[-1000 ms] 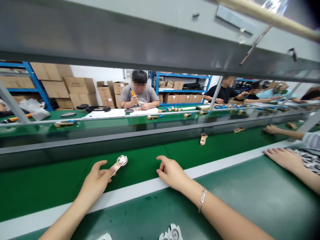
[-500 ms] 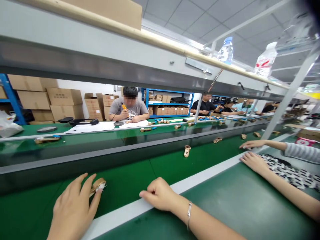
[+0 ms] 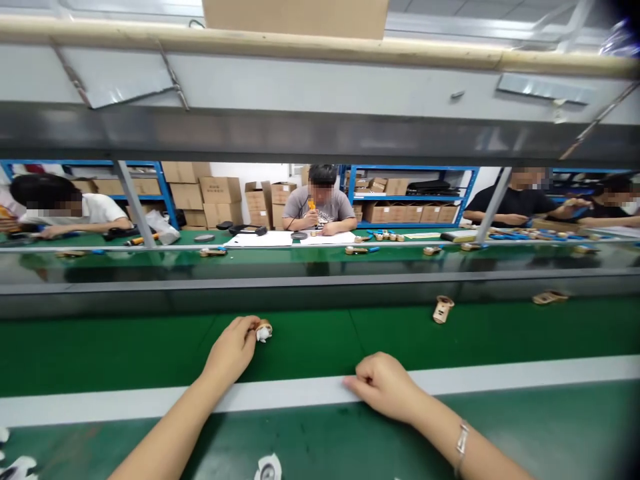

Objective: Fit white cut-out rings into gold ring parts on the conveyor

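My left hand (image 3: 231, 352) reaches over the white strip onto the green conveyor belt (image 3: 125, 350) and grips a small tan wooden piece with a white tip (image 3: 263, 331). My right hand (image 3: 384, 385) rests curled in a loose fist on the white strip (image 3: 525, 375) at the belt's near edge, holding nothing that I can see; a bracelet (image 3: 461, 440) sits on its wrist.
Two more tan pieces (image 3: 442, 309) (image 3: 549, 297) lie on the belt to the right. White round parts (image 3: 268, 468) lie on the near green bench. A grey divider (image 3: 320, 283) and overhead shelf (image 3: 320, 80) span the line. Several people work at the far bench.
The view has swung left and the neighbour's hands have left the frame. My left hand has stretched further onto the belt with the tan piece. My right hand stays curled on the white strip.
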Available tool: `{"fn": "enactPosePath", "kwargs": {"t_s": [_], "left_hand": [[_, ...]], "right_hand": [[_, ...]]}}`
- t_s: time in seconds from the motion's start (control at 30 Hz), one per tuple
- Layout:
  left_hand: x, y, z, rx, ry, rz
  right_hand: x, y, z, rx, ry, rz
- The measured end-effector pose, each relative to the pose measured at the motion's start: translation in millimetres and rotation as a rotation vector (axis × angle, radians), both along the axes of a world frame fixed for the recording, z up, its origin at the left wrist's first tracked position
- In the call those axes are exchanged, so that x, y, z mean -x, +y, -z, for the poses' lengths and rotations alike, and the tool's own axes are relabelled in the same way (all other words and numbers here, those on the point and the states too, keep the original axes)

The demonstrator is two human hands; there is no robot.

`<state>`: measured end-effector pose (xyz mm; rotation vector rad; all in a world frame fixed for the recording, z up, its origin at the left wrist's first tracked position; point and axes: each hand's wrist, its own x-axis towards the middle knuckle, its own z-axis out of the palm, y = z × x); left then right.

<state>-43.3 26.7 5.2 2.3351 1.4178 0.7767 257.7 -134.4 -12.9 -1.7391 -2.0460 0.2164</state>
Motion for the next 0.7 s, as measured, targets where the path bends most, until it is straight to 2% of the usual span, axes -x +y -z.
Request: {"fn": "enactPosePath", "kwargs": {"t_s": [0.13,0.27,0.33,0.4,0.47,0.53,0.63,0.7], "left_hand": [[17,17,5.6,0.012,0.029,-0.098],[23,20,3.6,0.01,0.06,-0.19],[23,19,1.8,-0.107,0.153,-0.233],[20,20,2.7,-0.309,0.256,-0.248],[14,22,7.2,-0.46,0.27,-0.182],[4,21,14.6,-0.529,0.225,-0.049],[-10,14,26.6,-0.495,0.178,0.166],[-16,10,32.9,-0.428,0.176,0.256]], "right_hand": [[3,1,1.1,0.001,-0.044,0.004],[8,0,-1.5,-0.013,-0.153,0.021],[11,-2,-5.5,-0.008,-0.236,0.023],[15,-4,-10.5,0.011,-0.326,0.031],[19,-5,-15.3,0.049,-0.411,0.058],[22,-5,-19.3,0.101,-0.48,0.105],[25,-4,-24.0,0.173,-0.54,0.188],[25,-3,-26.4,0.204,-0.556,0.224]]}}
